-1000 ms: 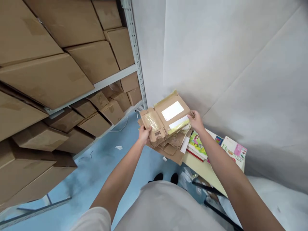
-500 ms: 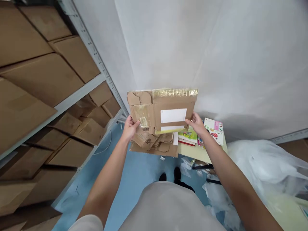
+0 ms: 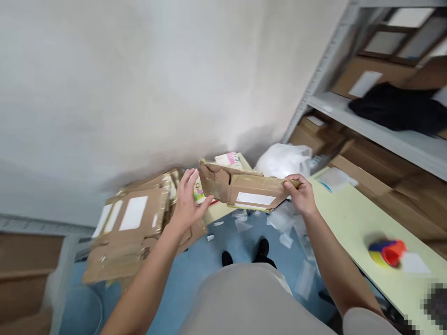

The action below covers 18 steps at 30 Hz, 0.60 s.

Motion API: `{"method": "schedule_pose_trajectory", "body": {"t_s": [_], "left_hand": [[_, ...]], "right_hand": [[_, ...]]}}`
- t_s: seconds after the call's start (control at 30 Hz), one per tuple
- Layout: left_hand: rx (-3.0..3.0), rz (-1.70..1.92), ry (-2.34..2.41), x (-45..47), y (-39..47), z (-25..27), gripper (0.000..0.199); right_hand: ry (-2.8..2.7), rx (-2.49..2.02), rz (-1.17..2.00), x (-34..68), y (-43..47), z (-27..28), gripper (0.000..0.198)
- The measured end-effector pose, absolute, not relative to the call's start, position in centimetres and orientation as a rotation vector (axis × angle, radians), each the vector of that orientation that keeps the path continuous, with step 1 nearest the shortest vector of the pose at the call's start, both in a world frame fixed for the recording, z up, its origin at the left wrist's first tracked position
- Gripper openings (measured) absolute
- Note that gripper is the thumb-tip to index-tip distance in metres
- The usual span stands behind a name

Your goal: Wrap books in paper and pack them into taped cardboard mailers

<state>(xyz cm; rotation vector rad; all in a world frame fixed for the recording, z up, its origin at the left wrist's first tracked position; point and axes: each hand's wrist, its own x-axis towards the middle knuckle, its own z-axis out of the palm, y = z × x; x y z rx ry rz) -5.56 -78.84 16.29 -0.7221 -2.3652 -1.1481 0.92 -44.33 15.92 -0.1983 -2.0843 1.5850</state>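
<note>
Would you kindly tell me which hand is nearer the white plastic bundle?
Right: the right hand appears just below the plastic bundle; the left hand is farther away, leftward.

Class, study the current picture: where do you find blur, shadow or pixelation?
Head view: the black cloth and shelf at right look smeared, perhaps by motion; head view: a soft shadow falls on the wall near the white bag; head view: the cardboard in the right hand looks sharper; head view: a dark patch at lower right is pixelated.
</note>
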Motion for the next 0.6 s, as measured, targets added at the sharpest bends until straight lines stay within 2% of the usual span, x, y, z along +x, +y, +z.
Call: {"method": "schedule_pose_trajectory", "body": {"t_s": [0.17,0.33,0.6], "left_hand": [[-1.311,-0.892,-2.385,-5.2,-65.3,15.1,0.049],[-1.678,-0.98,-2.218,-3.4,-52.5,12.4,0.018],[-2.104,-1.043,-2.134,-0.7,-38.4,11.7,0.021]], "right_hand": [[-2.027,-0.431,1.447,11.5,-37.3,13.8,0.014],[-1.815,-0.722,1.314,19.1,-31.0,11.1,0.013],[-1.624,-0.864,1.282,25.5,-20.7,8.8,0.016]]}}
